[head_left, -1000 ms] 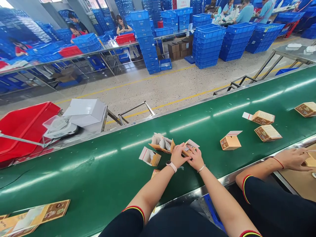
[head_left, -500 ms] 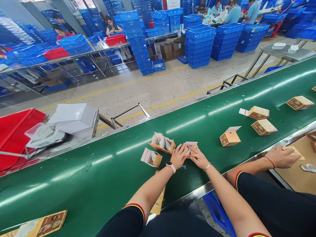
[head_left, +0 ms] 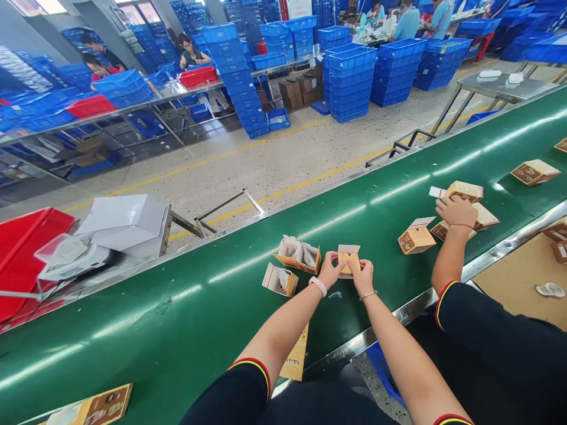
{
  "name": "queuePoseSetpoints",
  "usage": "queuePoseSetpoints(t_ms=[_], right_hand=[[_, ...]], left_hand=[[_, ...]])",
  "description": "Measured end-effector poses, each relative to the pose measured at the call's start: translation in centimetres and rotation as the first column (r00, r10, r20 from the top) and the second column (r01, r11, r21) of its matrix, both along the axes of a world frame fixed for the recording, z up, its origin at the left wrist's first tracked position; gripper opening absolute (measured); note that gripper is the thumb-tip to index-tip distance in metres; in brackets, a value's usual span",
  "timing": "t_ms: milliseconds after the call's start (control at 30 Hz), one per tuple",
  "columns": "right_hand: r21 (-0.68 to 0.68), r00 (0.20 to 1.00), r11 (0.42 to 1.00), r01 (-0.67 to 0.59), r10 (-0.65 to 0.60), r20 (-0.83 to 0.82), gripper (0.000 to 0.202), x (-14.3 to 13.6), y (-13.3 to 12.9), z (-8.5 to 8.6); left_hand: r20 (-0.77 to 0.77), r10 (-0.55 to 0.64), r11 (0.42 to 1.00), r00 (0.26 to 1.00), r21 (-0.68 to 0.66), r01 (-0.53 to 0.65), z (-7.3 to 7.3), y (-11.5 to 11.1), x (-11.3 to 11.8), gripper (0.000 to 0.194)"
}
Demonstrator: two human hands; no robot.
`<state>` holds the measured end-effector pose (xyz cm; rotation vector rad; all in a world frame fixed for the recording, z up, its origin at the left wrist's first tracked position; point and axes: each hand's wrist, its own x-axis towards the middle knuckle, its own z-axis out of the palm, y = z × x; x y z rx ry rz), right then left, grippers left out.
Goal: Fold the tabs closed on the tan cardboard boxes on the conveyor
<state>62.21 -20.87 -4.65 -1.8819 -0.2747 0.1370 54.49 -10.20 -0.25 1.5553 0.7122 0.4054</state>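
Between my two hands is a small tan cardboard box (head_left: pixel 349 264) with a white flap standing up at its far side. My left hand (head_left: pixel 331 270) grips its left side and my right hand (head_left: pixel 363 276) its right side, thumbs on the near part. Just left of my left hand are two open boxes: a larger one (head_left: pixel 299 255) with whitish contents and a smaller one (head_left: pixel 280 280) with its flap raised. A flat yellow printed carton (head_left: pixel 296 356) lies below my left forearm, partly hidden by it.
The green conveyor belt (head_left: pixel 177 330) runs across. Rightward stands a box with raised flap (head_left: pixel 416 239). A co-worker's hand (head_left: pixel 457 211) reaches over more boxes there. Flat cartons (head_left: pixel 104 407) lie lower left. Beyond the belt are a red bin (head_left: pixel 31 254) and a metal table (head_left: pixel 509 88).
My hands have gone from lying over the box to gripping its sides, its flap now showing. The co-worker's hand has moved from the brown side surface to boxes on the belt.
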Motion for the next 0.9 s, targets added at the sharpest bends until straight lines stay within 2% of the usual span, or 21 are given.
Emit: queuePoseSetpoints(t_ms=[233, 367, 467, 533, 633, 733, 833, 900], right_hand=[[0.021, 0.995, 0.999, -0.049, 0.05, -0.089, 0.033, 2.1, 0.4, -0.8], [0.023, 0.996, 1.0, 0.009, -0.007, -0.094, 0.033, 2.9, 0.4, -0.4], [0.043, 0.995, 0.996, 0.081, -0.078, -0.064, 0.035, 2.5, -0.5, 0.2], [0.052, 0.989, 0.988, 0.144, -0.143, -0.032, 0.04, 1.9, -1.7, 0.9], [0.054, 0.977, 0.976, 0.213, -0.214, 0.018, 0.046, 1.1, -3.6, 2.1], [0.027, 0.966, 0.979, 0.201, -0.202, 0.159, 0.046, 0.5, -4.4, 3.4], [-0.048, 0.91, 0.996, 0.071, -0.045, 0.413, 0.042, 0.0, -3.6, 4.5], [-0.117, 0.86, 0.984, -0.131, 0.171, 0.481, 0.039, -0.4, -2.0, 5.1]], left_hand=[[-0.034, -0.057, 0.991, 0.998, -0.125, 0.052, -0.4, -1.0, 2.5, 0.03], [-0.046, -0.069, 0.986, 0.997, -0.153, 0.061, 0.1, -1.4, 3.7, 0.029], [-0.046, -0.07, 0.982, 0.997, -0.176, 0.061, 1.0, -1.7, 3.3, 0.033], [-0.045, -0.058, 0.982, 0.997, -0.184, 0.048, 1.9, -2.0, 1.8, 0.036], [-0.05, -0.055, 0.979, 0.997, -0.199, 0.044, 3.3, -2.5, -1.9, 0.033], [-0.048, -0.091, 0.963, 0.995, -0.258, 0.076, 4.5, -3.0, -5.9, 0.03], [-0.034, -0.106, 0.946, 0.994, -0.311, 0.09, 5.5, -3.3, -9.0, 0.031], [-0.022, -0.107, 0.938, 0.994, -0.334, 0.094, 6.1, -3.6, -10.4, 0.034]])
